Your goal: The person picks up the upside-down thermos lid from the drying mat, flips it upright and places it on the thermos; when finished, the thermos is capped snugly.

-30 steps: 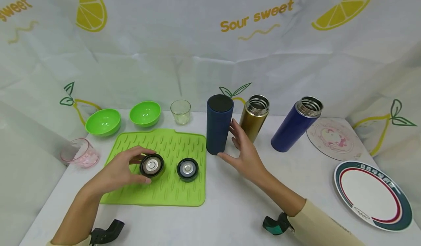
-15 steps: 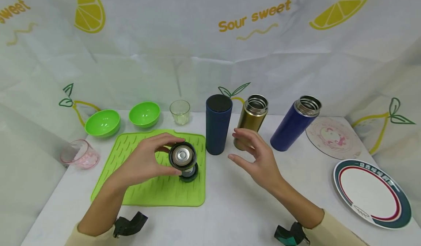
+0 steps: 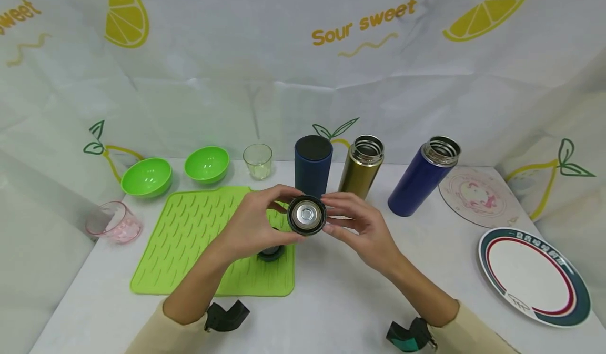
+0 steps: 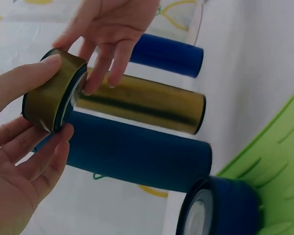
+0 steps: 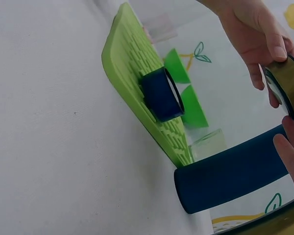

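I see satin gold metal on the lid, with a shiny metal disc inside, and a matt coating on the dark blue bottle. The green bowls look like glossy, smooth plastic, while the mat is ridged and duller.

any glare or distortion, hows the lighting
Head: bright, glints in the left glossy green round bowl, open cylindrical blue metal bottle leaning outward, probably lens distortion; left wrist: dimmer, dark streak along the cylindrical gold bottle; right wrist: dim too.
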{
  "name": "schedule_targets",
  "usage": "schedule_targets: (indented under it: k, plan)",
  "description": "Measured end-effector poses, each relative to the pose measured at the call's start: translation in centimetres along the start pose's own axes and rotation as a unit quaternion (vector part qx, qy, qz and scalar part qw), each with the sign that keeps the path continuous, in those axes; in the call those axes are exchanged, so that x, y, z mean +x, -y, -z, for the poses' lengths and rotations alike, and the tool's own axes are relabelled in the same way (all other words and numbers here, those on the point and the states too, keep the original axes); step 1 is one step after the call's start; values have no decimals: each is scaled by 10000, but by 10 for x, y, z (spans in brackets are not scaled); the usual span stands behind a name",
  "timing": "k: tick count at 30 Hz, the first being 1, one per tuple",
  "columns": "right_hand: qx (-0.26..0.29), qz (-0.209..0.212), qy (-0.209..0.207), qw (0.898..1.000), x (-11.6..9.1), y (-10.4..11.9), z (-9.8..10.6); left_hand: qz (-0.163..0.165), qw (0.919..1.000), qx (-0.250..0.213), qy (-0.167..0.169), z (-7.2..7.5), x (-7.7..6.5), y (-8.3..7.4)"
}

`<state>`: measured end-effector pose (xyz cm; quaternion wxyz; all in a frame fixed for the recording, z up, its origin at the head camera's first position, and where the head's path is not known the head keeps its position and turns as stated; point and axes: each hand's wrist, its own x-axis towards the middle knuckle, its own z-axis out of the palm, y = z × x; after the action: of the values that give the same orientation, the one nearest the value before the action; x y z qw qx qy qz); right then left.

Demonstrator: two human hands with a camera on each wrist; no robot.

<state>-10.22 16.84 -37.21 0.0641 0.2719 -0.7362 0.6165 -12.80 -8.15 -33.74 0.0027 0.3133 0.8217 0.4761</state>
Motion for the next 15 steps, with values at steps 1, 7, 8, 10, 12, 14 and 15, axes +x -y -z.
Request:
schedule_targets:
  k: [1, 7, 8, 10, 12, 14, 15]
  plan:
    - [47, 21, 33, 10000, -1, -1, 0, -23, 10000, -20, -20, -2, 0, 1]
    - [281, 42, 204, 9994, -2, -4, 0, -96, 9998, 52, -186, -8, 0, 2]
    - [297, 29, 226, 9993, -2, -5, 0, -93, 9997, 58, -200, -9, 0, 2]
    - [332, 4, 261, 9991, -3, -6, 1, -82, 9997, 48, -222, -10, 0, 2]
    - [359, -1, 270, 9990, -3, -7, 2, -77, 9997, 30, -238, -11, 1, 2]
    - [398, -15, 278, 9988, -3, -7, 3, -76, 9996, 32, -264, -12, 1, 2]
    - [422, -13, 278, 9987, -3, -7, 3, -75, 9996, 35, -281, -13, 2, 2]
